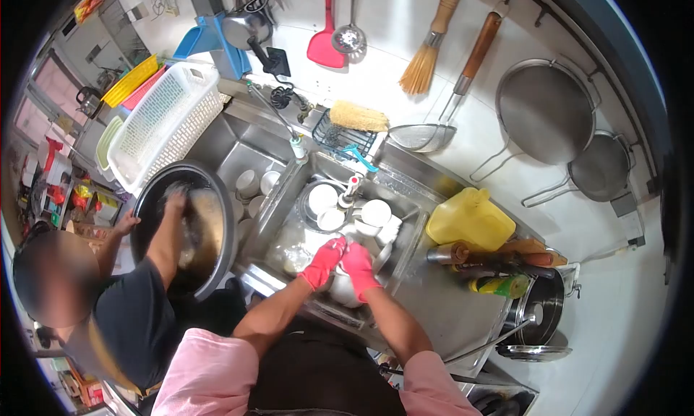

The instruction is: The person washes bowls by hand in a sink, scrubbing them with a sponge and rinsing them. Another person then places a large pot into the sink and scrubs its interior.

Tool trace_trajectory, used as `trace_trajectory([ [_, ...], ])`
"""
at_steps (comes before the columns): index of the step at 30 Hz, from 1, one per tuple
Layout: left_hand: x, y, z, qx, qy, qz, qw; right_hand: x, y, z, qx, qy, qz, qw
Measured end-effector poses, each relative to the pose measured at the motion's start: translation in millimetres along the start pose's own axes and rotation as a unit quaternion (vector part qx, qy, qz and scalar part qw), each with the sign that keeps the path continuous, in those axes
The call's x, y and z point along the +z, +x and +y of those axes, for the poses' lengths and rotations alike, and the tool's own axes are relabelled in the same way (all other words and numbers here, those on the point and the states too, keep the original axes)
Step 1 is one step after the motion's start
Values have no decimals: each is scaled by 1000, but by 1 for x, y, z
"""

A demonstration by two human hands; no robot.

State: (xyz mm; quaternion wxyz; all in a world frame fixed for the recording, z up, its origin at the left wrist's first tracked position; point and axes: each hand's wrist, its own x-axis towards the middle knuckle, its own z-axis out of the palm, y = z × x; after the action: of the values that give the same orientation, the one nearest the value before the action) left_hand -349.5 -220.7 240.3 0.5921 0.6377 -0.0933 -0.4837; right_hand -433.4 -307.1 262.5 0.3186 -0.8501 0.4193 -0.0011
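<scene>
My left hand (324, 261), in a pink rubber glove, is low over the right sink basin (413, 253). My right hand (358, 270), gloved alike, is close beside it. Their fingers meet and are closed around something whitish that is mostly hidden. White dishes lie below and around both hands. Just beyond them are a white cup (331, 219), a white bowl (322, 198) and another white cup (376, 213), near the faucet (350, 188). Suds and water show to the left of my hands.
At the left, a co-worker (137, 315) has both hands at a large black tub (223, 192). White cups (248, 183) stand in the left basin. A yellow jug (471, 219) is on the right counter; strainers (546, 109) hang on the wall.
</scene>
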Motion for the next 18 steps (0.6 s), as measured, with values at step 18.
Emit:
trace_trajectory([
  [18, 17, -31, 25, 34, 138, 102, 985, -38, 2, 10, 42, 429, -6, 902],
])
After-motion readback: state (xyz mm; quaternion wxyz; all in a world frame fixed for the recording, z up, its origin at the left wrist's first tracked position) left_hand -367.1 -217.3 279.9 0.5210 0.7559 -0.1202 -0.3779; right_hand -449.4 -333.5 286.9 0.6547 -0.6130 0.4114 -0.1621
